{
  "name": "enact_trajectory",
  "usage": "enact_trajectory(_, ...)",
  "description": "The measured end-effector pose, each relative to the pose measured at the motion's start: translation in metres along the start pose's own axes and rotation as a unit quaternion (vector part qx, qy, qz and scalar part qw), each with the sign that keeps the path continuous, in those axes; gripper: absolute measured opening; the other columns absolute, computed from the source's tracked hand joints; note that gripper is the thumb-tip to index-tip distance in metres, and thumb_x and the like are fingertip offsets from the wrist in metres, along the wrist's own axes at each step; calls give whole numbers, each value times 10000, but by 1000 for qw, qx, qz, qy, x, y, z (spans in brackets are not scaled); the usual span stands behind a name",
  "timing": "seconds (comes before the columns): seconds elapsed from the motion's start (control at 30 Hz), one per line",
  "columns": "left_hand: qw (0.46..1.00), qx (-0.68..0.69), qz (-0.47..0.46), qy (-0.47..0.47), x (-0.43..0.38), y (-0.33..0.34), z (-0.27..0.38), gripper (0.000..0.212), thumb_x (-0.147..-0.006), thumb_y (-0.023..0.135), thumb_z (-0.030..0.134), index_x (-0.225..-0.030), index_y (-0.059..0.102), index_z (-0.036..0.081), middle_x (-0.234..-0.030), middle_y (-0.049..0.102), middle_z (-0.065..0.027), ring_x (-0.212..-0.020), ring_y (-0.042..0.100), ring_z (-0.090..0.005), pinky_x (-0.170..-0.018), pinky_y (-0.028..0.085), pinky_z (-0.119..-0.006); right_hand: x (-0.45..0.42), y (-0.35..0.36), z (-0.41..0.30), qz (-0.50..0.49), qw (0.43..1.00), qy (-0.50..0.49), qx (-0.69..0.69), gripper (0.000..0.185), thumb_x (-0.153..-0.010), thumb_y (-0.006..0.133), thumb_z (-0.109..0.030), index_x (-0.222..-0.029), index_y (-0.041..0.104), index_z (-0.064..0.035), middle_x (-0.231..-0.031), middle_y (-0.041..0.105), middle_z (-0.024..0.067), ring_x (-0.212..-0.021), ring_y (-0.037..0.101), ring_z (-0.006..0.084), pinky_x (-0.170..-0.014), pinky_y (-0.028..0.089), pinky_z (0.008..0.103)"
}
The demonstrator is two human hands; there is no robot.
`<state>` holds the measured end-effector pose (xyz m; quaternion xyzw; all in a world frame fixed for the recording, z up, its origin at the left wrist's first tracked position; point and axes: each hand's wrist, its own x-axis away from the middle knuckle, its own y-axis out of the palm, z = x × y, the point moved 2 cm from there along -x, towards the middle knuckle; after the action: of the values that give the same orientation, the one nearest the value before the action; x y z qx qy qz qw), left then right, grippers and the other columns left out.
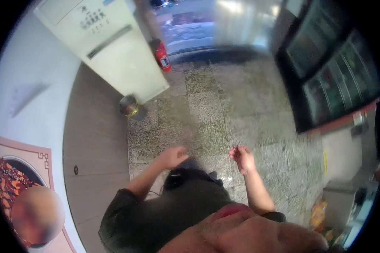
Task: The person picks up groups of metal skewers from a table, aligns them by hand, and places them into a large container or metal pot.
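My left hand (pixel 174 157) hangs in front of my body, above the tiled floor (pixel 205 126). It is somewhat blurred, its fingers loosely bent with a gap to the thumb, and I see nothing in it. Off to the right, my right hand (pixel 243 159) is raised with the palm turned inward and the fingers half curled. No object shows in that hand either. Both hands are apart from each other and touch nothing. Between and below them is my dark shirt (pixel 193 202).
Ahead on the left stands a pale cabinet (pixel 126 60) bearing writing, with a red fire extinguisher (pixel 163 57) beside it. A round metal bin (pixel 129 106) sits at its foot. A glass-door display fridge (pixel 335 76) stands right. A doorway with translucent curtain strips (pixel 240 25) lies ahead.
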<state>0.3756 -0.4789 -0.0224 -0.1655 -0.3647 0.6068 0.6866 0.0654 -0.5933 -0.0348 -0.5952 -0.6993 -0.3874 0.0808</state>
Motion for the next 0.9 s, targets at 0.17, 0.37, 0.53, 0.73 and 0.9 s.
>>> enact_trajectory(0.17,970,185,-130,-93,-72,-27,-35,444,-881,584,408,-1140,599,47,-998,655,-94,-898,610,-199,-795,482,-336,-179,21,-68,-26,995,11,98,148,-944,494,-178,-933,523,-33,-857,628,102,-727,621,182,-639,523,303)
enact_trajectory(0.37,955,264,-127,-34,-220,-92,-39,390,-884,596,348,-1117,598,36,-1022,640,-102,-942,578,-183,-812,470,-339,-354,-82,-91,17,819,-158,552,164,-840,568,-218,-823,610,-60,-817,656,80,-716,622,261,-671,513,383)
enact_trajectory(0.53,930,308,-186,-78,-321,-142,-85,540,-891,614,307,-1317,443,23,-1233,547,-110,-1113,508,-191,-954,406,-337,-371,-117,-122,107,516,142,838,246,-820,542,-311,-893,698,-136,-976,676,81,-907,640,269,-748,511,401)
enact_trajectory(0.73,882,356,-239,-196,-476,-211,-96,636,-902,568,404,-1374,378,23,-1317,484,-122,-1198,439,-215,-1039,319,-347,-370,-247,-29,-83,349,62,931,235,-795,576,-321,-865,711,-143,-962,687,56,-821,656,237,-638,508,433)
enact_trajectory(0.9,893,371,-150,-204,-597,-247,-144,633,-901,565,432,-1365,399,34,-1269,525,-130,-1158,484,-224,-980,386,-351,-536,-186,-80,-124,408,142,893,245,-805,569,-307,-872,701,-112,-932,679,95,-793,648,263,-644,501,451)
